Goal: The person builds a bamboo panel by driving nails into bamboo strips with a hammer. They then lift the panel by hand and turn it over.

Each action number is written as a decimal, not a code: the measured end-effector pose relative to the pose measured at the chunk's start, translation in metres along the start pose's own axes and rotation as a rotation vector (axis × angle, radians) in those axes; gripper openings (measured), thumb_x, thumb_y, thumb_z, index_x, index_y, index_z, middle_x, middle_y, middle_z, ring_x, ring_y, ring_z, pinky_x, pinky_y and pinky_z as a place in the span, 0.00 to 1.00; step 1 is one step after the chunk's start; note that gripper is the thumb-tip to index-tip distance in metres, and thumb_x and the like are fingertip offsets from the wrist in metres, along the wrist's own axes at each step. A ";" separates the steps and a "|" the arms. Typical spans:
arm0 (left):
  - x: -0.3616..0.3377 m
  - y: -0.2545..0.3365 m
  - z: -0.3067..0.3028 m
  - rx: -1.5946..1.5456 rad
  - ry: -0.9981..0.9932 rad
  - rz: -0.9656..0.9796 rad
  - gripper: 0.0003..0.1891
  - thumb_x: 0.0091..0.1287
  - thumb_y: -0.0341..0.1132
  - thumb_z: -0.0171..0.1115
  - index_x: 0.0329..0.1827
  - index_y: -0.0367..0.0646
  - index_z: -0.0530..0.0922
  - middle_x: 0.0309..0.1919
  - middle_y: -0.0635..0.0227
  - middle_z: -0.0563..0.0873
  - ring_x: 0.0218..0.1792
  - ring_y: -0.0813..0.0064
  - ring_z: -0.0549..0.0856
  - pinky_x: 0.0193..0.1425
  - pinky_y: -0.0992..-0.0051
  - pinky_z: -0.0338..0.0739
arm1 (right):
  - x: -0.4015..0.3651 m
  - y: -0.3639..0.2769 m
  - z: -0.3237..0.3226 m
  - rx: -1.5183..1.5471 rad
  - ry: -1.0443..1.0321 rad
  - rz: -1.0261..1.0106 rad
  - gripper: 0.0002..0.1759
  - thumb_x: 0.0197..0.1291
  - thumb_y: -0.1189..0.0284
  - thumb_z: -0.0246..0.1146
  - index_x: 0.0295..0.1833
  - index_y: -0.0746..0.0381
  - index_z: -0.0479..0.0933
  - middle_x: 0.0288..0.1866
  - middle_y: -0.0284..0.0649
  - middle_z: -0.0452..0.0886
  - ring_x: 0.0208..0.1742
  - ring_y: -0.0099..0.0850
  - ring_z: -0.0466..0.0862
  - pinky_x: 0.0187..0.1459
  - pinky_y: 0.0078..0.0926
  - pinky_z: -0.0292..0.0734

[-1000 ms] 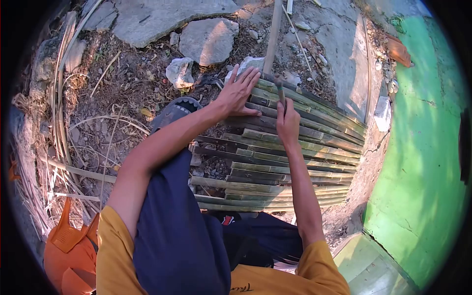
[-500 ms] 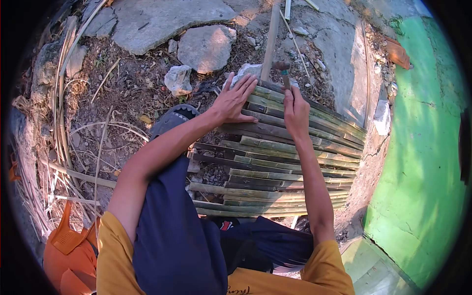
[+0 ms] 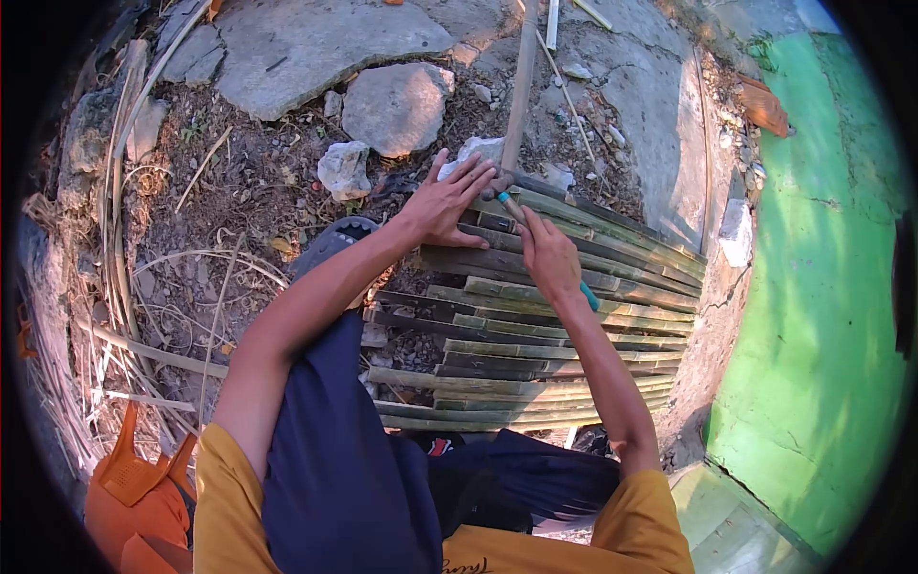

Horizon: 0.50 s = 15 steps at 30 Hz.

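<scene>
My right hand [image 3: 552,260] is closed around a hammer [image 3: 512,207] with a teal handle, whose end shows past my wrist. The hammer's head is down at the left end of the upper bamboo slats, close to the fingertips of my left hand [image 3: 446,207]. Fingers spread, that left hand rests over the slats' left ends. The bamboo slats [image 3: 564,390] lie side by side, green and dark, with uneven left ends. A long pole [image 3: 521,100] runs away from the top slats; whether it is joined to them is hidden.
White rocks [image 3: 343,170] and flat concrete slabs [image 3: 397,107] lie beyond my left hand. Thin bamboo strips [image 3: 120,206] are piled at the left, above an orange container [image 3: 137,497]. A green painted floor [image 3: 813,287] borders the right side.
My right hand has swung the hammer down and to the left, bringing its head to the slats' end near my left fingers. My left hand stays in nearly the same place.
</scene>
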<state>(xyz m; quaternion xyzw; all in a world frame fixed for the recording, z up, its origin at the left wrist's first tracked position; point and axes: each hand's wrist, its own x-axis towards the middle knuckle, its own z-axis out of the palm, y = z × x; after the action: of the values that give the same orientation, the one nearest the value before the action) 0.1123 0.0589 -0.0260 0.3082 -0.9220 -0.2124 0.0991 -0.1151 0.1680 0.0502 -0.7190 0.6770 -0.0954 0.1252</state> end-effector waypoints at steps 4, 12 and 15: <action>-0.004 0.001 0.001 -0.004 0.017 0.010 0.66 0.59 0.78 0.65 0.91 0.44 0.52 0.90 0.62 0.56 0.91 0.61 0.48 0.90 0.39 0.29 | -0.004 -0.024 -0.008 0.109 0.006 -0.011 0.21 0.79 0.66 0.62 0.73 0.57 0.78 0.49 0.50 0.88 0.42 0.55 0.89 0.41 0.52 0.84; -0.002 0.005 -0.004 0.016 -0.018 -0.017 0.65 0.59 0.77 0.68 0.91 0.44 0.53 0.91 0.62 0.55 0.91 0.61 0.47 0.90 0.39 0.29 | -0.005 -0.045 -0.004 0.146 0.076 -0.033 0.22 0.78 0.66 0.63 0.74 0.56 0.78 0.44 0.49 0.87 0.37 0.54 0.89 0.36 0.52 0.84; 0.000 0.006 -0.006 0.002 0.038 0.003 0.64 0.60 0.79 0.64 0.91 0.43 0.55 0.90 0.61 0.55 0.91 0.61 0.47 0.90 0.39 0.30 | -0.004 -0.025 0.006 0.153 0.120 0.013 0.21 0.78 0.67 0.63 0.72 0.58 0.79 0.47 0.51 0.88 0.40 0.57 0.89 0.38 0.54 0.85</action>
<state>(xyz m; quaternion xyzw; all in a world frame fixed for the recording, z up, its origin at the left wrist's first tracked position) 0.1106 0.0612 -0.0181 0.3107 -0.9206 -0.2056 0.1167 -0.0895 0.1736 0.0519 -0.6959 0.6787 -0.1890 0.1395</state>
